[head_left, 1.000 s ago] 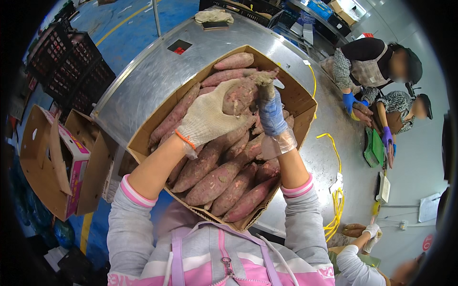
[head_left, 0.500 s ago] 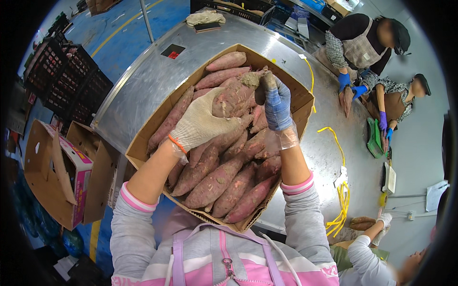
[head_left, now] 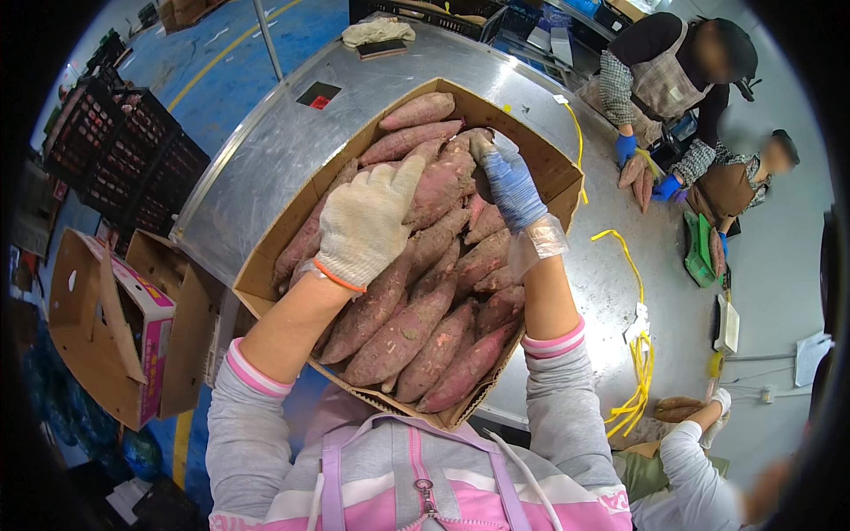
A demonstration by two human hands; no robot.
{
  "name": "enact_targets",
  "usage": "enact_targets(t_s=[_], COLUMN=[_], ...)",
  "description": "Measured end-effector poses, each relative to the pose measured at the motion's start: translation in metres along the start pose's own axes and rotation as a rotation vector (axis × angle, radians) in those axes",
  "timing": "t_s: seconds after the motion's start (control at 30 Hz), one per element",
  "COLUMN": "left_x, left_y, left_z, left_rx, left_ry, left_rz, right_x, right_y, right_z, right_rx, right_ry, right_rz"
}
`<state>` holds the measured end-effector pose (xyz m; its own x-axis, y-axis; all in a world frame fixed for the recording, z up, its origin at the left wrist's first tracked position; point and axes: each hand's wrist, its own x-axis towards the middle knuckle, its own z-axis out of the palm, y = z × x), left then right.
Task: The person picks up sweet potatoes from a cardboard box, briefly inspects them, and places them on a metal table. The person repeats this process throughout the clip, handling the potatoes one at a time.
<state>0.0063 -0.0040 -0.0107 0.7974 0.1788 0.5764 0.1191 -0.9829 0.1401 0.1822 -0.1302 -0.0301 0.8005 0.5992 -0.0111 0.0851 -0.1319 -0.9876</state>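
Note:
A cardboard box [head_left: 248,283] full of pinkish, soil-marked sweet potatoes [head_left: 390,336] sits on the steel table. My left hand [head_left: 363,226], in a cream knit glove with an orange cuff, holds a large lumpy sweet potato [head_left: 438,190] from its left side, fingers over its top. My right hand [head_left: 509,186], in a blue glove with clear plastic at the wrist, grips the upper right end of that same sweet potato. The right fingertips are partly hidden.
Around me are the steel table [head_left: 235,181], yellow straps [head_left: 629,265], empty cartons [head_left: 106,319], stacked black crates [head_left: 106,150] and a folded cloth [head_left: 376,31]. Co-workers at right [head_left: 664,80] and lower right [head_left: 686,478] handle sweet potatoes; a green scale [head_left: 699,252] stands near them.
My left hand has turned and shifted, so its fingers now lie over the sweet potato's top. The soil-caked end seen earlier beside my right hand is now mostly out of sight.

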Motion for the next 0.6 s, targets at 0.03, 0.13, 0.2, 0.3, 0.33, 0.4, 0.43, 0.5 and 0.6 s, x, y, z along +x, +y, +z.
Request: enact_targets(t_s=[0.03, 0.13, 0.2, 0.3, 0.33, 0.4, 0.43, 0.5, 0.6], left_x=[0.0, 0.001, 0.0, 0.001, 0.001, 0.001, 0.001, 0.003, 0.003], left_y=[0.0, -0.004, -0.007, -0.008, -0.008, -0.008, -0.006, -0.003, -0.001], left_z=[0.0, 0.0, 0.006, 0.001, 0.002, 0.003, 0.002, -0.002, -0.004], left_rx=[-0.026, -0.122, -0.211, -0.16, -0.16, -0.16, -0.149, -0.127, -0.218], left_ry=[-0.007, 0.004, 0.05, 0.071, 0.074, 0.078, 0.063, 0.033, -0.002], left_rz=[-0.027, -0.125, -0.208, -0.153, -0.133, -0.094, -0.074, -0.033, -0.06], right_x=[0.0, -0.011, -0.008, -0.009, -0.01, -0.01, -0.009, -0.007, -0.004], right_y=[0.001, -0.011, -0.01, -0.015, -0.019, -0.025, -0.027, -0.017, -0.003], right_z=[0.002, 0.011, 0.011, 0.008, 0.007, 0.005, 0.004, 0.004, 0.007], right_rx=[-0.017, 0.181, 0.259, 0.298, 0.298, 0.294, 0.291, 0.23, 0.211], right_ry=[0.025, -0.028, -0.112, -0.099, -0.071, -0.045, -0.031, -0.002, 0.065], right_rz=[-0.044, -0.015, -0.123, -0.085, -0.038, 0.064, 0.115, -0.009, -0.179])
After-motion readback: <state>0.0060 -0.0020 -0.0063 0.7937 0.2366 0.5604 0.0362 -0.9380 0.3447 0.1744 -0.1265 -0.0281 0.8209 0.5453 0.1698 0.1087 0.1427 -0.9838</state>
